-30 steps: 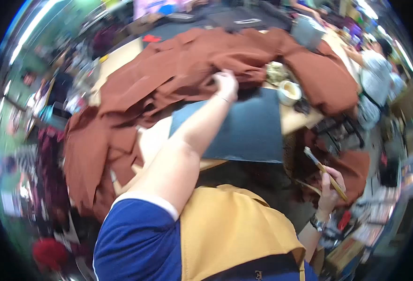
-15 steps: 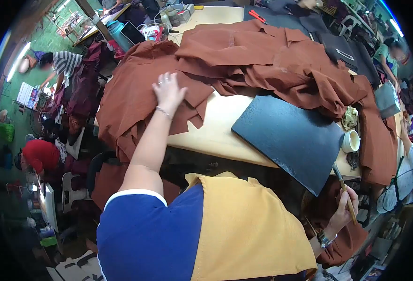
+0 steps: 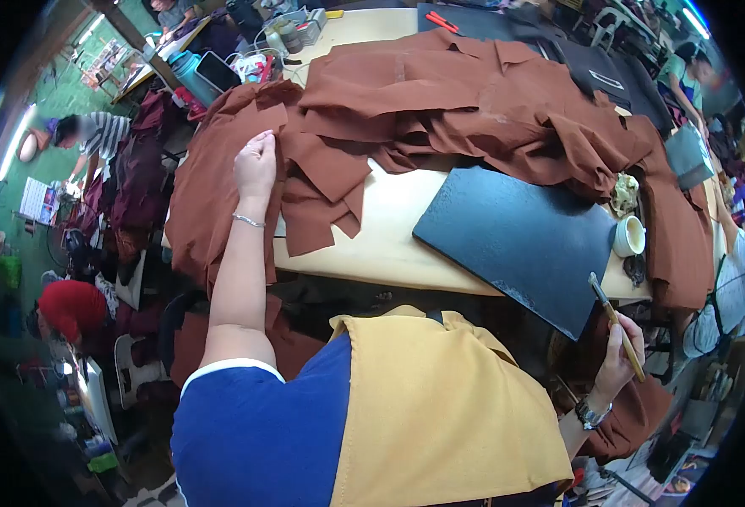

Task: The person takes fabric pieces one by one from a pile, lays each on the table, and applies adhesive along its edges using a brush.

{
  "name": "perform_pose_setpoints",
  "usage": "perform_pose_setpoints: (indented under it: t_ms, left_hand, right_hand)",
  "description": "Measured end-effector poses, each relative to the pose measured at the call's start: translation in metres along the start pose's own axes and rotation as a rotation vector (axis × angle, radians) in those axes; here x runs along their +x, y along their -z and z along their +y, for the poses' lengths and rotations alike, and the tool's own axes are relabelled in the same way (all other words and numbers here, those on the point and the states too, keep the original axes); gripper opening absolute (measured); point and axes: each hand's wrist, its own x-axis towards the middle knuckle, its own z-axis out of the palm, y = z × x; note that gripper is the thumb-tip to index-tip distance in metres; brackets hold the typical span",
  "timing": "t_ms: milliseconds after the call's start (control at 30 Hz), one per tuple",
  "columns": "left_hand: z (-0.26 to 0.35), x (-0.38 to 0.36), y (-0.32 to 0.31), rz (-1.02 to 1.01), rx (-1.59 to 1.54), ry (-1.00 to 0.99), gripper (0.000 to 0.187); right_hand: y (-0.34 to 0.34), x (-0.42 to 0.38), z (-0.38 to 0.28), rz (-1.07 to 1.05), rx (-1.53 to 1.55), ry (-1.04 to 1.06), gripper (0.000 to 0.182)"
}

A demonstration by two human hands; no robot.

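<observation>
My left hand (image 3: 256, 169) is closed on a piece of brown fabric (image 3: 229, 160) at the left of the table, lifting its edge. Under that edge lie more cut brown pieces (image 3: 326, 190). Low on the right, my right hand (image 3: 619, 351) grips a brush (image 3: 606, 306) by its wooden handle, bristles pointing up and away. Just beyond the brush lies a dark flat board (image 3: 516, 245), angled over the table's front edge. A small white pot (image 3: 629, 236) stands at the board's right side.
A long heap of brown fabric (image 3: 474, 93) covers the far side of the pale table (image 3: 381, 228). Red-handled scissors (image 3: 442, 22), a phone (image 3: 218, 73) and a blue bottle (image 3: 193, 78) lie farther back. A grey block (image 3: 687, 157) sits right. Other people work around the room.
My left hand has gone from lying spread on the fabric to closed on it, moving left and drawing the top piece aside. The brush in my right hand has shifted slightly up and left.
</observation>
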Motion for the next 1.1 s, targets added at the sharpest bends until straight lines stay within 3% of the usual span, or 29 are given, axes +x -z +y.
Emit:
perform_pose_setpoints:
  t_ms: [100, 167, 233, 333, 367, 400, 433, 500, 633, 767, 867, 967, 1000, 1100]
  left_hand:
    - [0.036, 0.006, -0.006, -0.032, -0.350, -0.014, 0.029]
    - [0.079, 0.002, -0.015, -0.175, -0.763, 0.276, 0.029]
    - [0.171, -0.017, -0.013, -0.431, -1.260, 0.619, 0.042]
    - [0.253, -0.064, -0.045, -0.876, -1.573, 0.400, 0.054]
    - [0.245, -0.075, -0.076, -1.035, -1.198, 0.017, 0.056]
    - [0.248, -0.096, -0.095, -1.111, -0.964, -0.327, 0.058]
    - [0.223, -0.109, -0.154, -1.105, -0.600, -0.679, 0.063]
    - [0.217, -0.137, -0.180, -1.124, -0.031, -0.999, 0.067]
    - [0.207, -0.155, -0.209, -1.029, 0.086, -1.013, 0.071]
    - [0.209, -0.171, -0.199, -0.953, 0.165, -0.948, 0.071]
    - [0.226, -0.179, -0.176, -0.922, 0.251, -0.958, 0.069]
    - [0.255, -0.149, -0.178, -1.244, 0.277, -0.924, 0.070]
    - [0.245, -0.141, -0.195, -1.259, 0.120, -0.946, 0.076]
    - [0.249, -0.155, -0.216, -1.063, 0.034, -1.124, 0.082]
  right_hand:
    - [0.004, -0.006, -0.004, 0.041, -0.018, -0.057, 0.018]
    - [0.003, -0.008, -0.001, 0.120, -0.042, -0.065, 0.021]
    - [0.008, -0.010, 0.002, 0.182, -0.091, -0.084, 0.023]
    - [0.012, -0.012, 0.012, 0.349, 0.151, -0.149, 0.022]
    - [0.009, -0.010, 0.013, 0.387, 0.183, -0.112, 0.021]
    - [0.003, -0.006, 0.019, 0.400, 0.108, -0.069, 0.018]
    - [-0.004, -0.003, 0.027, 0.411, 0.032, -0.027, 0.016]
    - [-0.022, -0.004, 0.046, 0.386, 0.011, -0.004, 0.016]
    - [-0.061, -0.010, 0.057, 0.190, -0.356, 0.137, 0.037]
    - [-0.092, -0.007, 0.062, 0.074, -0.633, -0.028, 0.054]
    - [-0.110, 0.003, 0.069, 0.084, -0.727, -0.123, 0.044]
    - [-0.111, 0.007, 0.082, 0.098, -0.681, -0.123, 0.039]
    - [-0.103, 0.009, 0.077, 0.111, -0.678, -0.100, 0.036]
    - [-0.051, 0.015, 0.051, 0.238, -0.745, 0.026, 0.037]
